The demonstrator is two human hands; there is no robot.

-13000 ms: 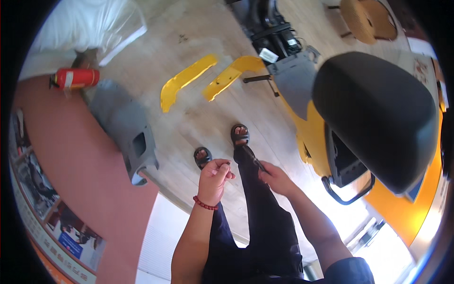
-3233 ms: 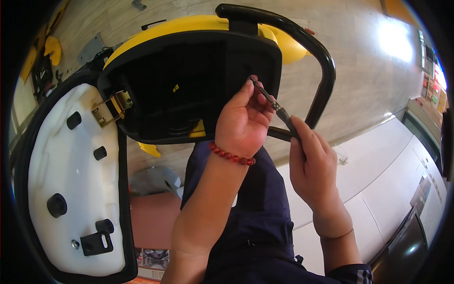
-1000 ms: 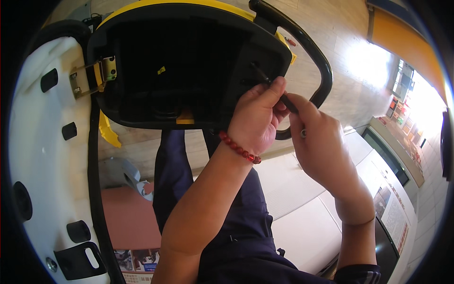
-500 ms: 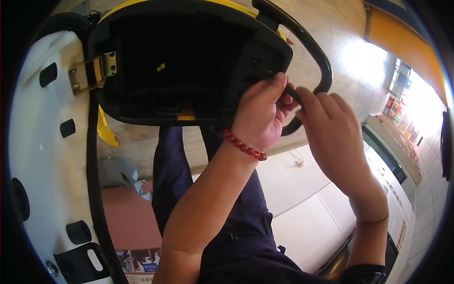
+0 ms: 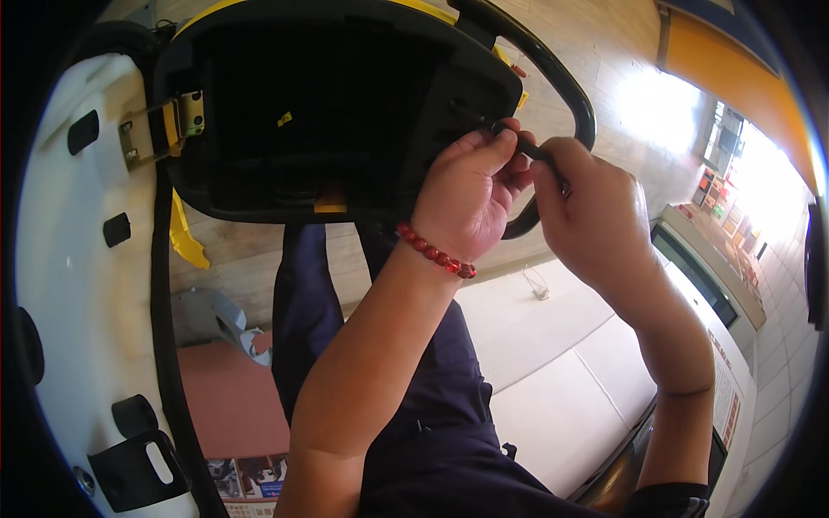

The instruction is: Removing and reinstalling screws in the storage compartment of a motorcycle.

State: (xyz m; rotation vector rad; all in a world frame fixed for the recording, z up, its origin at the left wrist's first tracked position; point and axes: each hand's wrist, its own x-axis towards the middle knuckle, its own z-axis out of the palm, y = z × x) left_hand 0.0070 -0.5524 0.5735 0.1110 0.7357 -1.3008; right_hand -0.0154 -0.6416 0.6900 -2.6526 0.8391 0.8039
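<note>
My left hand (image 5: pixel 466 194), with red beads at its wrist, is closed round the front part of a dark screwdriver-like tool (image 5: pixel 531 149) at the right side of a black storage compartment (image 5: pixel 319 104). My right hand (image 5: pixel 591 211) grips the tool's handle just to the right. The tool points toward small holes in the compartment's right wall; whether its tip sits in one is too dark to tell. At the left stands the raised seat (image 5: pixel 78 190), white underneath with black rubber pads, joined by a metal hinge (image 5: pixel 192 114).
A black tubular rail (image 5: pixel 577 93) curves round the compartment's right. A yellow panel piece (image 5: pixel 186 233) and a grey part (image 5: pixel 229 319) lie below left, near a pink surface (image 5: pixel 229 388). A white surface (image 5: pixel 548 345) lies lower right; an orange counter (image 5: pixel 725 73) is upper right.
The seat, down 13 seconds ago, is now raised. Both hands have moved with the tool to the compartment's right wall; in the last second my right hand has risen and turned round the handle.
</note>
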